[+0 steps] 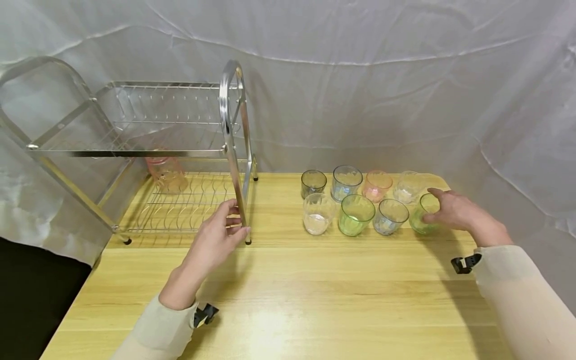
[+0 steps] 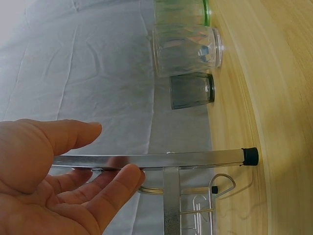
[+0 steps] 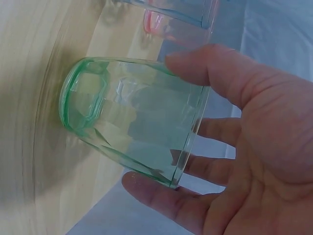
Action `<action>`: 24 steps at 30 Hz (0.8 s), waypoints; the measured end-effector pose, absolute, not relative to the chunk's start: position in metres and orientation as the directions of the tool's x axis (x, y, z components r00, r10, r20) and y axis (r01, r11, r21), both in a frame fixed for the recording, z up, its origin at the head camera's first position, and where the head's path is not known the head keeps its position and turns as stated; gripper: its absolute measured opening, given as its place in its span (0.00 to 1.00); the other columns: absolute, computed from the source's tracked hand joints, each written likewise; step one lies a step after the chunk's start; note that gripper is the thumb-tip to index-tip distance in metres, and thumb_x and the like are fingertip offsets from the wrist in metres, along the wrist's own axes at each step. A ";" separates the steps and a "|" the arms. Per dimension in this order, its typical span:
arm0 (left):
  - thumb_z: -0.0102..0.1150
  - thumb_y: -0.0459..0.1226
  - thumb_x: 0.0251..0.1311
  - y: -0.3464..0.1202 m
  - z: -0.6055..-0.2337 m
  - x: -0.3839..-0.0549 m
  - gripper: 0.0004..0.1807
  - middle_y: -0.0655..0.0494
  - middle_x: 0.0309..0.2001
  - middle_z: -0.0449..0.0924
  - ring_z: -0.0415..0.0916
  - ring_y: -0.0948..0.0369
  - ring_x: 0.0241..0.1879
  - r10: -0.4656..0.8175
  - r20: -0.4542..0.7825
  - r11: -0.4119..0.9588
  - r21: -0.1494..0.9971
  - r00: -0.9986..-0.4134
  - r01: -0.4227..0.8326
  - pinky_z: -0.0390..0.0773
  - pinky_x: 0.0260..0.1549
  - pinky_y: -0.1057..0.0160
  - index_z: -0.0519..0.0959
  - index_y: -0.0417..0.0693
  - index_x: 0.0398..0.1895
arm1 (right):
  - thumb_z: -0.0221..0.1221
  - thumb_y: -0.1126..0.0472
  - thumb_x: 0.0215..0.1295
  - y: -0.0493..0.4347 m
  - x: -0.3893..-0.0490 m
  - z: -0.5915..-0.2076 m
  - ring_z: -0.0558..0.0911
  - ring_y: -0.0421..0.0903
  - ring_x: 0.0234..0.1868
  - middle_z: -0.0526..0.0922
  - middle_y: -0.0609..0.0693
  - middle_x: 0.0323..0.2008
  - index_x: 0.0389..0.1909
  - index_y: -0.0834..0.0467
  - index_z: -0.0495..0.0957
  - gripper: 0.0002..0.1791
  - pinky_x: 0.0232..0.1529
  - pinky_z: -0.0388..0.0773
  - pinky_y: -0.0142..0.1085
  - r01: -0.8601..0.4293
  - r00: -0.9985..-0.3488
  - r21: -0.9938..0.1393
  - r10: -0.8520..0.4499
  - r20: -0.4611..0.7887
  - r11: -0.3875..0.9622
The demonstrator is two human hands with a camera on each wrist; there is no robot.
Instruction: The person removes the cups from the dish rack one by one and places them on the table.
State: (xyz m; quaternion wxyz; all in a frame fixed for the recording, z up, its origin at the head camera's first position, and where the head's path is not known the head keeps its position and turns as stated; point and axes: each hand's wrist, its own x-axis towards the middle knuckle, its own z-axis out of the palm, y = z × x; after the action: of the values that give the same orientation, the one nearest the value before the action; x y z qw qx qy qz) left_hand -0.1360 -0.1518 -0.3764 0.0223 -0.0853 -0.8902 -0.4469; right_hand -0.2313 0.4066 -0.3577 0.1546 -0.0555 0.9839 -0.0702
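Observation:
A light green glass stands at the right end of the cluster of glasses. My right hand holds it near the rim, thumb on one side and fingers on the other in the right wrist view. At the left, my left hand is at the front right post of a metal two-tier dish rack. The left wrist view shows the thumb apart from that post on one side and loosely bent fingers on the other. A pink glass sits on the rack's lower shelf.
Left of the held glass are two rows of glasses: dark grey, blue, pink and clear behind; clear, green and grey-blue in front. A pale cloth hangs behind the wooden table.

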 end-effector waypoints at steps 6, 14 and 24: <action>0.67 0.32 0.69 -0.151 -0.377 -0.136 0.33 0.37 0.60 0.82 0.85 0.43 0.57 0.132 0.119 0.594 0.785 -0.984 0.175 0.87 0.54 0.52 0.65 0.38 0.74 | 0.68 0.46 0.66 0.409 -0.232 -0.361 0.62 0.87 0.66 0.60 0.87 0.68 0.79 0.73 0.52 0.54 0.64 0.64 0.79 -0.113 -0.950 -0.154 -0.152 -0.271 0.982; 0.67 0.32 0.69 -0.152 -0.376 -0.135 0.33 0.37 0.60 0.81 0.85 0.43 0.57 0.133 0.118 0.593 0.786 -0.984 0.174 0.87 0.53 0.53 0.65 0.38 0.73 | 0.68 0.45 0.65 0.410 -0.232 -0.361 0.63 0.86 0.66 0.62 0.86 0.68 0.78 0.73 0.53 0.54 0.64 0.64 0.78 -0.116 -0.950 -0.164 -0.157 -0.269 0.980; 0.66 0.31 0.69 -0.153 -0.378 -0.137 0.33 0.38 0.62 0.80 0.85 0.45 0.57 0.136 0.129 0.564 0.805 -0.982 0.184 0.86 0.55 0.55 0.65 0.37 0.74 | 0.68 0.48 0.65 0.409 -0.232 -0.361 0.65 0.86 0.65 0.63 0.86 0.67 0.78 0.74 0.53 0.53 0.63 0.66 0.77 -0.119 -0.952 -0.153 -0.157 -0.263 0.981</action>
State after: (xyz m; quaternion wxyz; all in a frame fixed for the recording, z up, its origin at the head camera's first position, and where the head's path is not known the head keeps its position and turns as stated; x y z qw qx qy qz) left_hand -0.1366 -0.1528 -0.3775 0.0262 -0.0907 -0.8840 -0.4578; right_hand -0.2324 0.4091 -0.3611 0.1383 -0.0699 0.9856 -0.0678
